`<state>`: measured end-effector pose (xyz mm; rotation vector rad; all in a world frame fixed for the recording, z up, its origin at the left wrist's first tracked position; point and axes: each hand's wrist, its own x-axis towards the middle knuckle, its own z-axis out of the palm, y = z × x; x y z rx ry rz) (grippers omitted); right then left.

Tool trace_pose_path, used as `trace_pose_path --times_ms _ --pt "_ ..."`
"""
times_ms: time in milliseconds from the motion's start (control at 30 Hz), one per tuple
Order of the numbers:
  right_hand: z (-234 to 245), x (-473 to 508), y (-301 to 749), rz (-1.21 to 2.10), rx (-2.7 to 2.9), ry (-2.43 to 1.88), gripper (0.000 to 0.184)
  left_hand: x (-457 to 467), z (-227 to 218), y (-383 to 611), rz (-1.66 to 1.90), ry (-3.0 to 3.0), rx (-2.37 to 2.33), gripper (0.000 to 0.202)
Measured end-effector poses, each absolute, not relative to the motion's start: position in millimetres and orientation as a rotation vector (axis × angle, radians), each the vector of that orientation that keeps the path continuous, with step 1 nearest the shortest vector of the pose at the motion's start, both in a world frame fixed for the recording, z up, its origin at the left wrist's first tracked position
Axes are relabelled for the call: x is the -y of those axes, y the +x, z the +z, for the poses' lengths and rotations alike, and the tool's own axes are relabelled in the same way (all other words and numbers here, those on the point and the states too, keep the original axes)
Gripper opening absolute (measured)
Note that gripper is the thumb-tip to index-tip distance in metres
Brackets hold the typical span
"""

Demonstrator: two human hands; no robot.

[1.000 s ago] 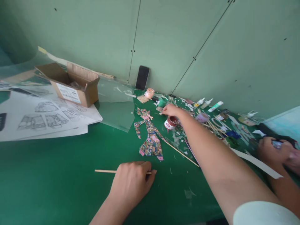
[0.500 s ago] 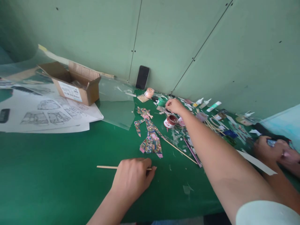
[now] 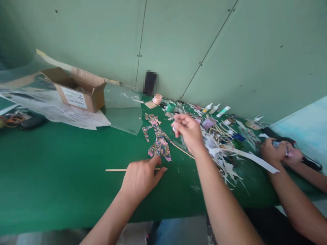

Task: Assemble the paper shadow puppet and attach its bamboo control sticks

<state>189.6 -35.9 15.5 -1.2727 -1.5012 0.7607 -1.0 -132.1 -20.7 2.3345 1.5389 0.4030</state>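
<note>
My left hand (image 3: 139,175) is closed around a thin wooden stick (image 3: 114,170), its long end jutting out to the left just above the table. Beyond it lies a flat, patterned paper figure (image 3: 160,146) with jointed limbs and pink patches. A second thin stick (image 3: 182,149) runs from the figure's arm toward the right. My right hand (image 3: 189,131) hovers to the right of the figure, fingertips drawn together; whatever is between them is too small or blurred to make out. It partly covers the jars behind it.
A cardboard box (image 3: 80,93) stands on printed sheets at the left. Jars of green paint (image 3: 170,107) and peach paint (image 3: 157,99) sit near the wall. Paper scraps (image 3: 227,166) spread at the right, below a glue stick (image 3: 223,111). Another person's hands (image 3: 274,151) hold a phone-like device.
My right hand has pulled back from beside the green jar toward me. The left hand keeps the stick, its thumb and forefinger spread a bit wider. The camera view has shifted.
</note>
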Motion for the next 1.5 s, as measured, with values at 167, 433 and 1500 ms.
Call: trace_pose_path --times_ms 167,433,1500 --pt "-25.4 106.7 167.9 1.083 1.356 -1.057 0.023 137.7 -19.6 -3.6 0.616 2.349 -1.593 0.034" --pt "-40.2 127.1 156.3 1.327 1.252 -0.886 0.034 147.4 -16.2 -12.1 0.821 2.362 -1.39 0.025" --pt "-37.5 134.2 149.4 1.301 1.326 -0.933 0.041 149.3 -18.7 -11.5 1.035 2.325 -1.514 0.019"
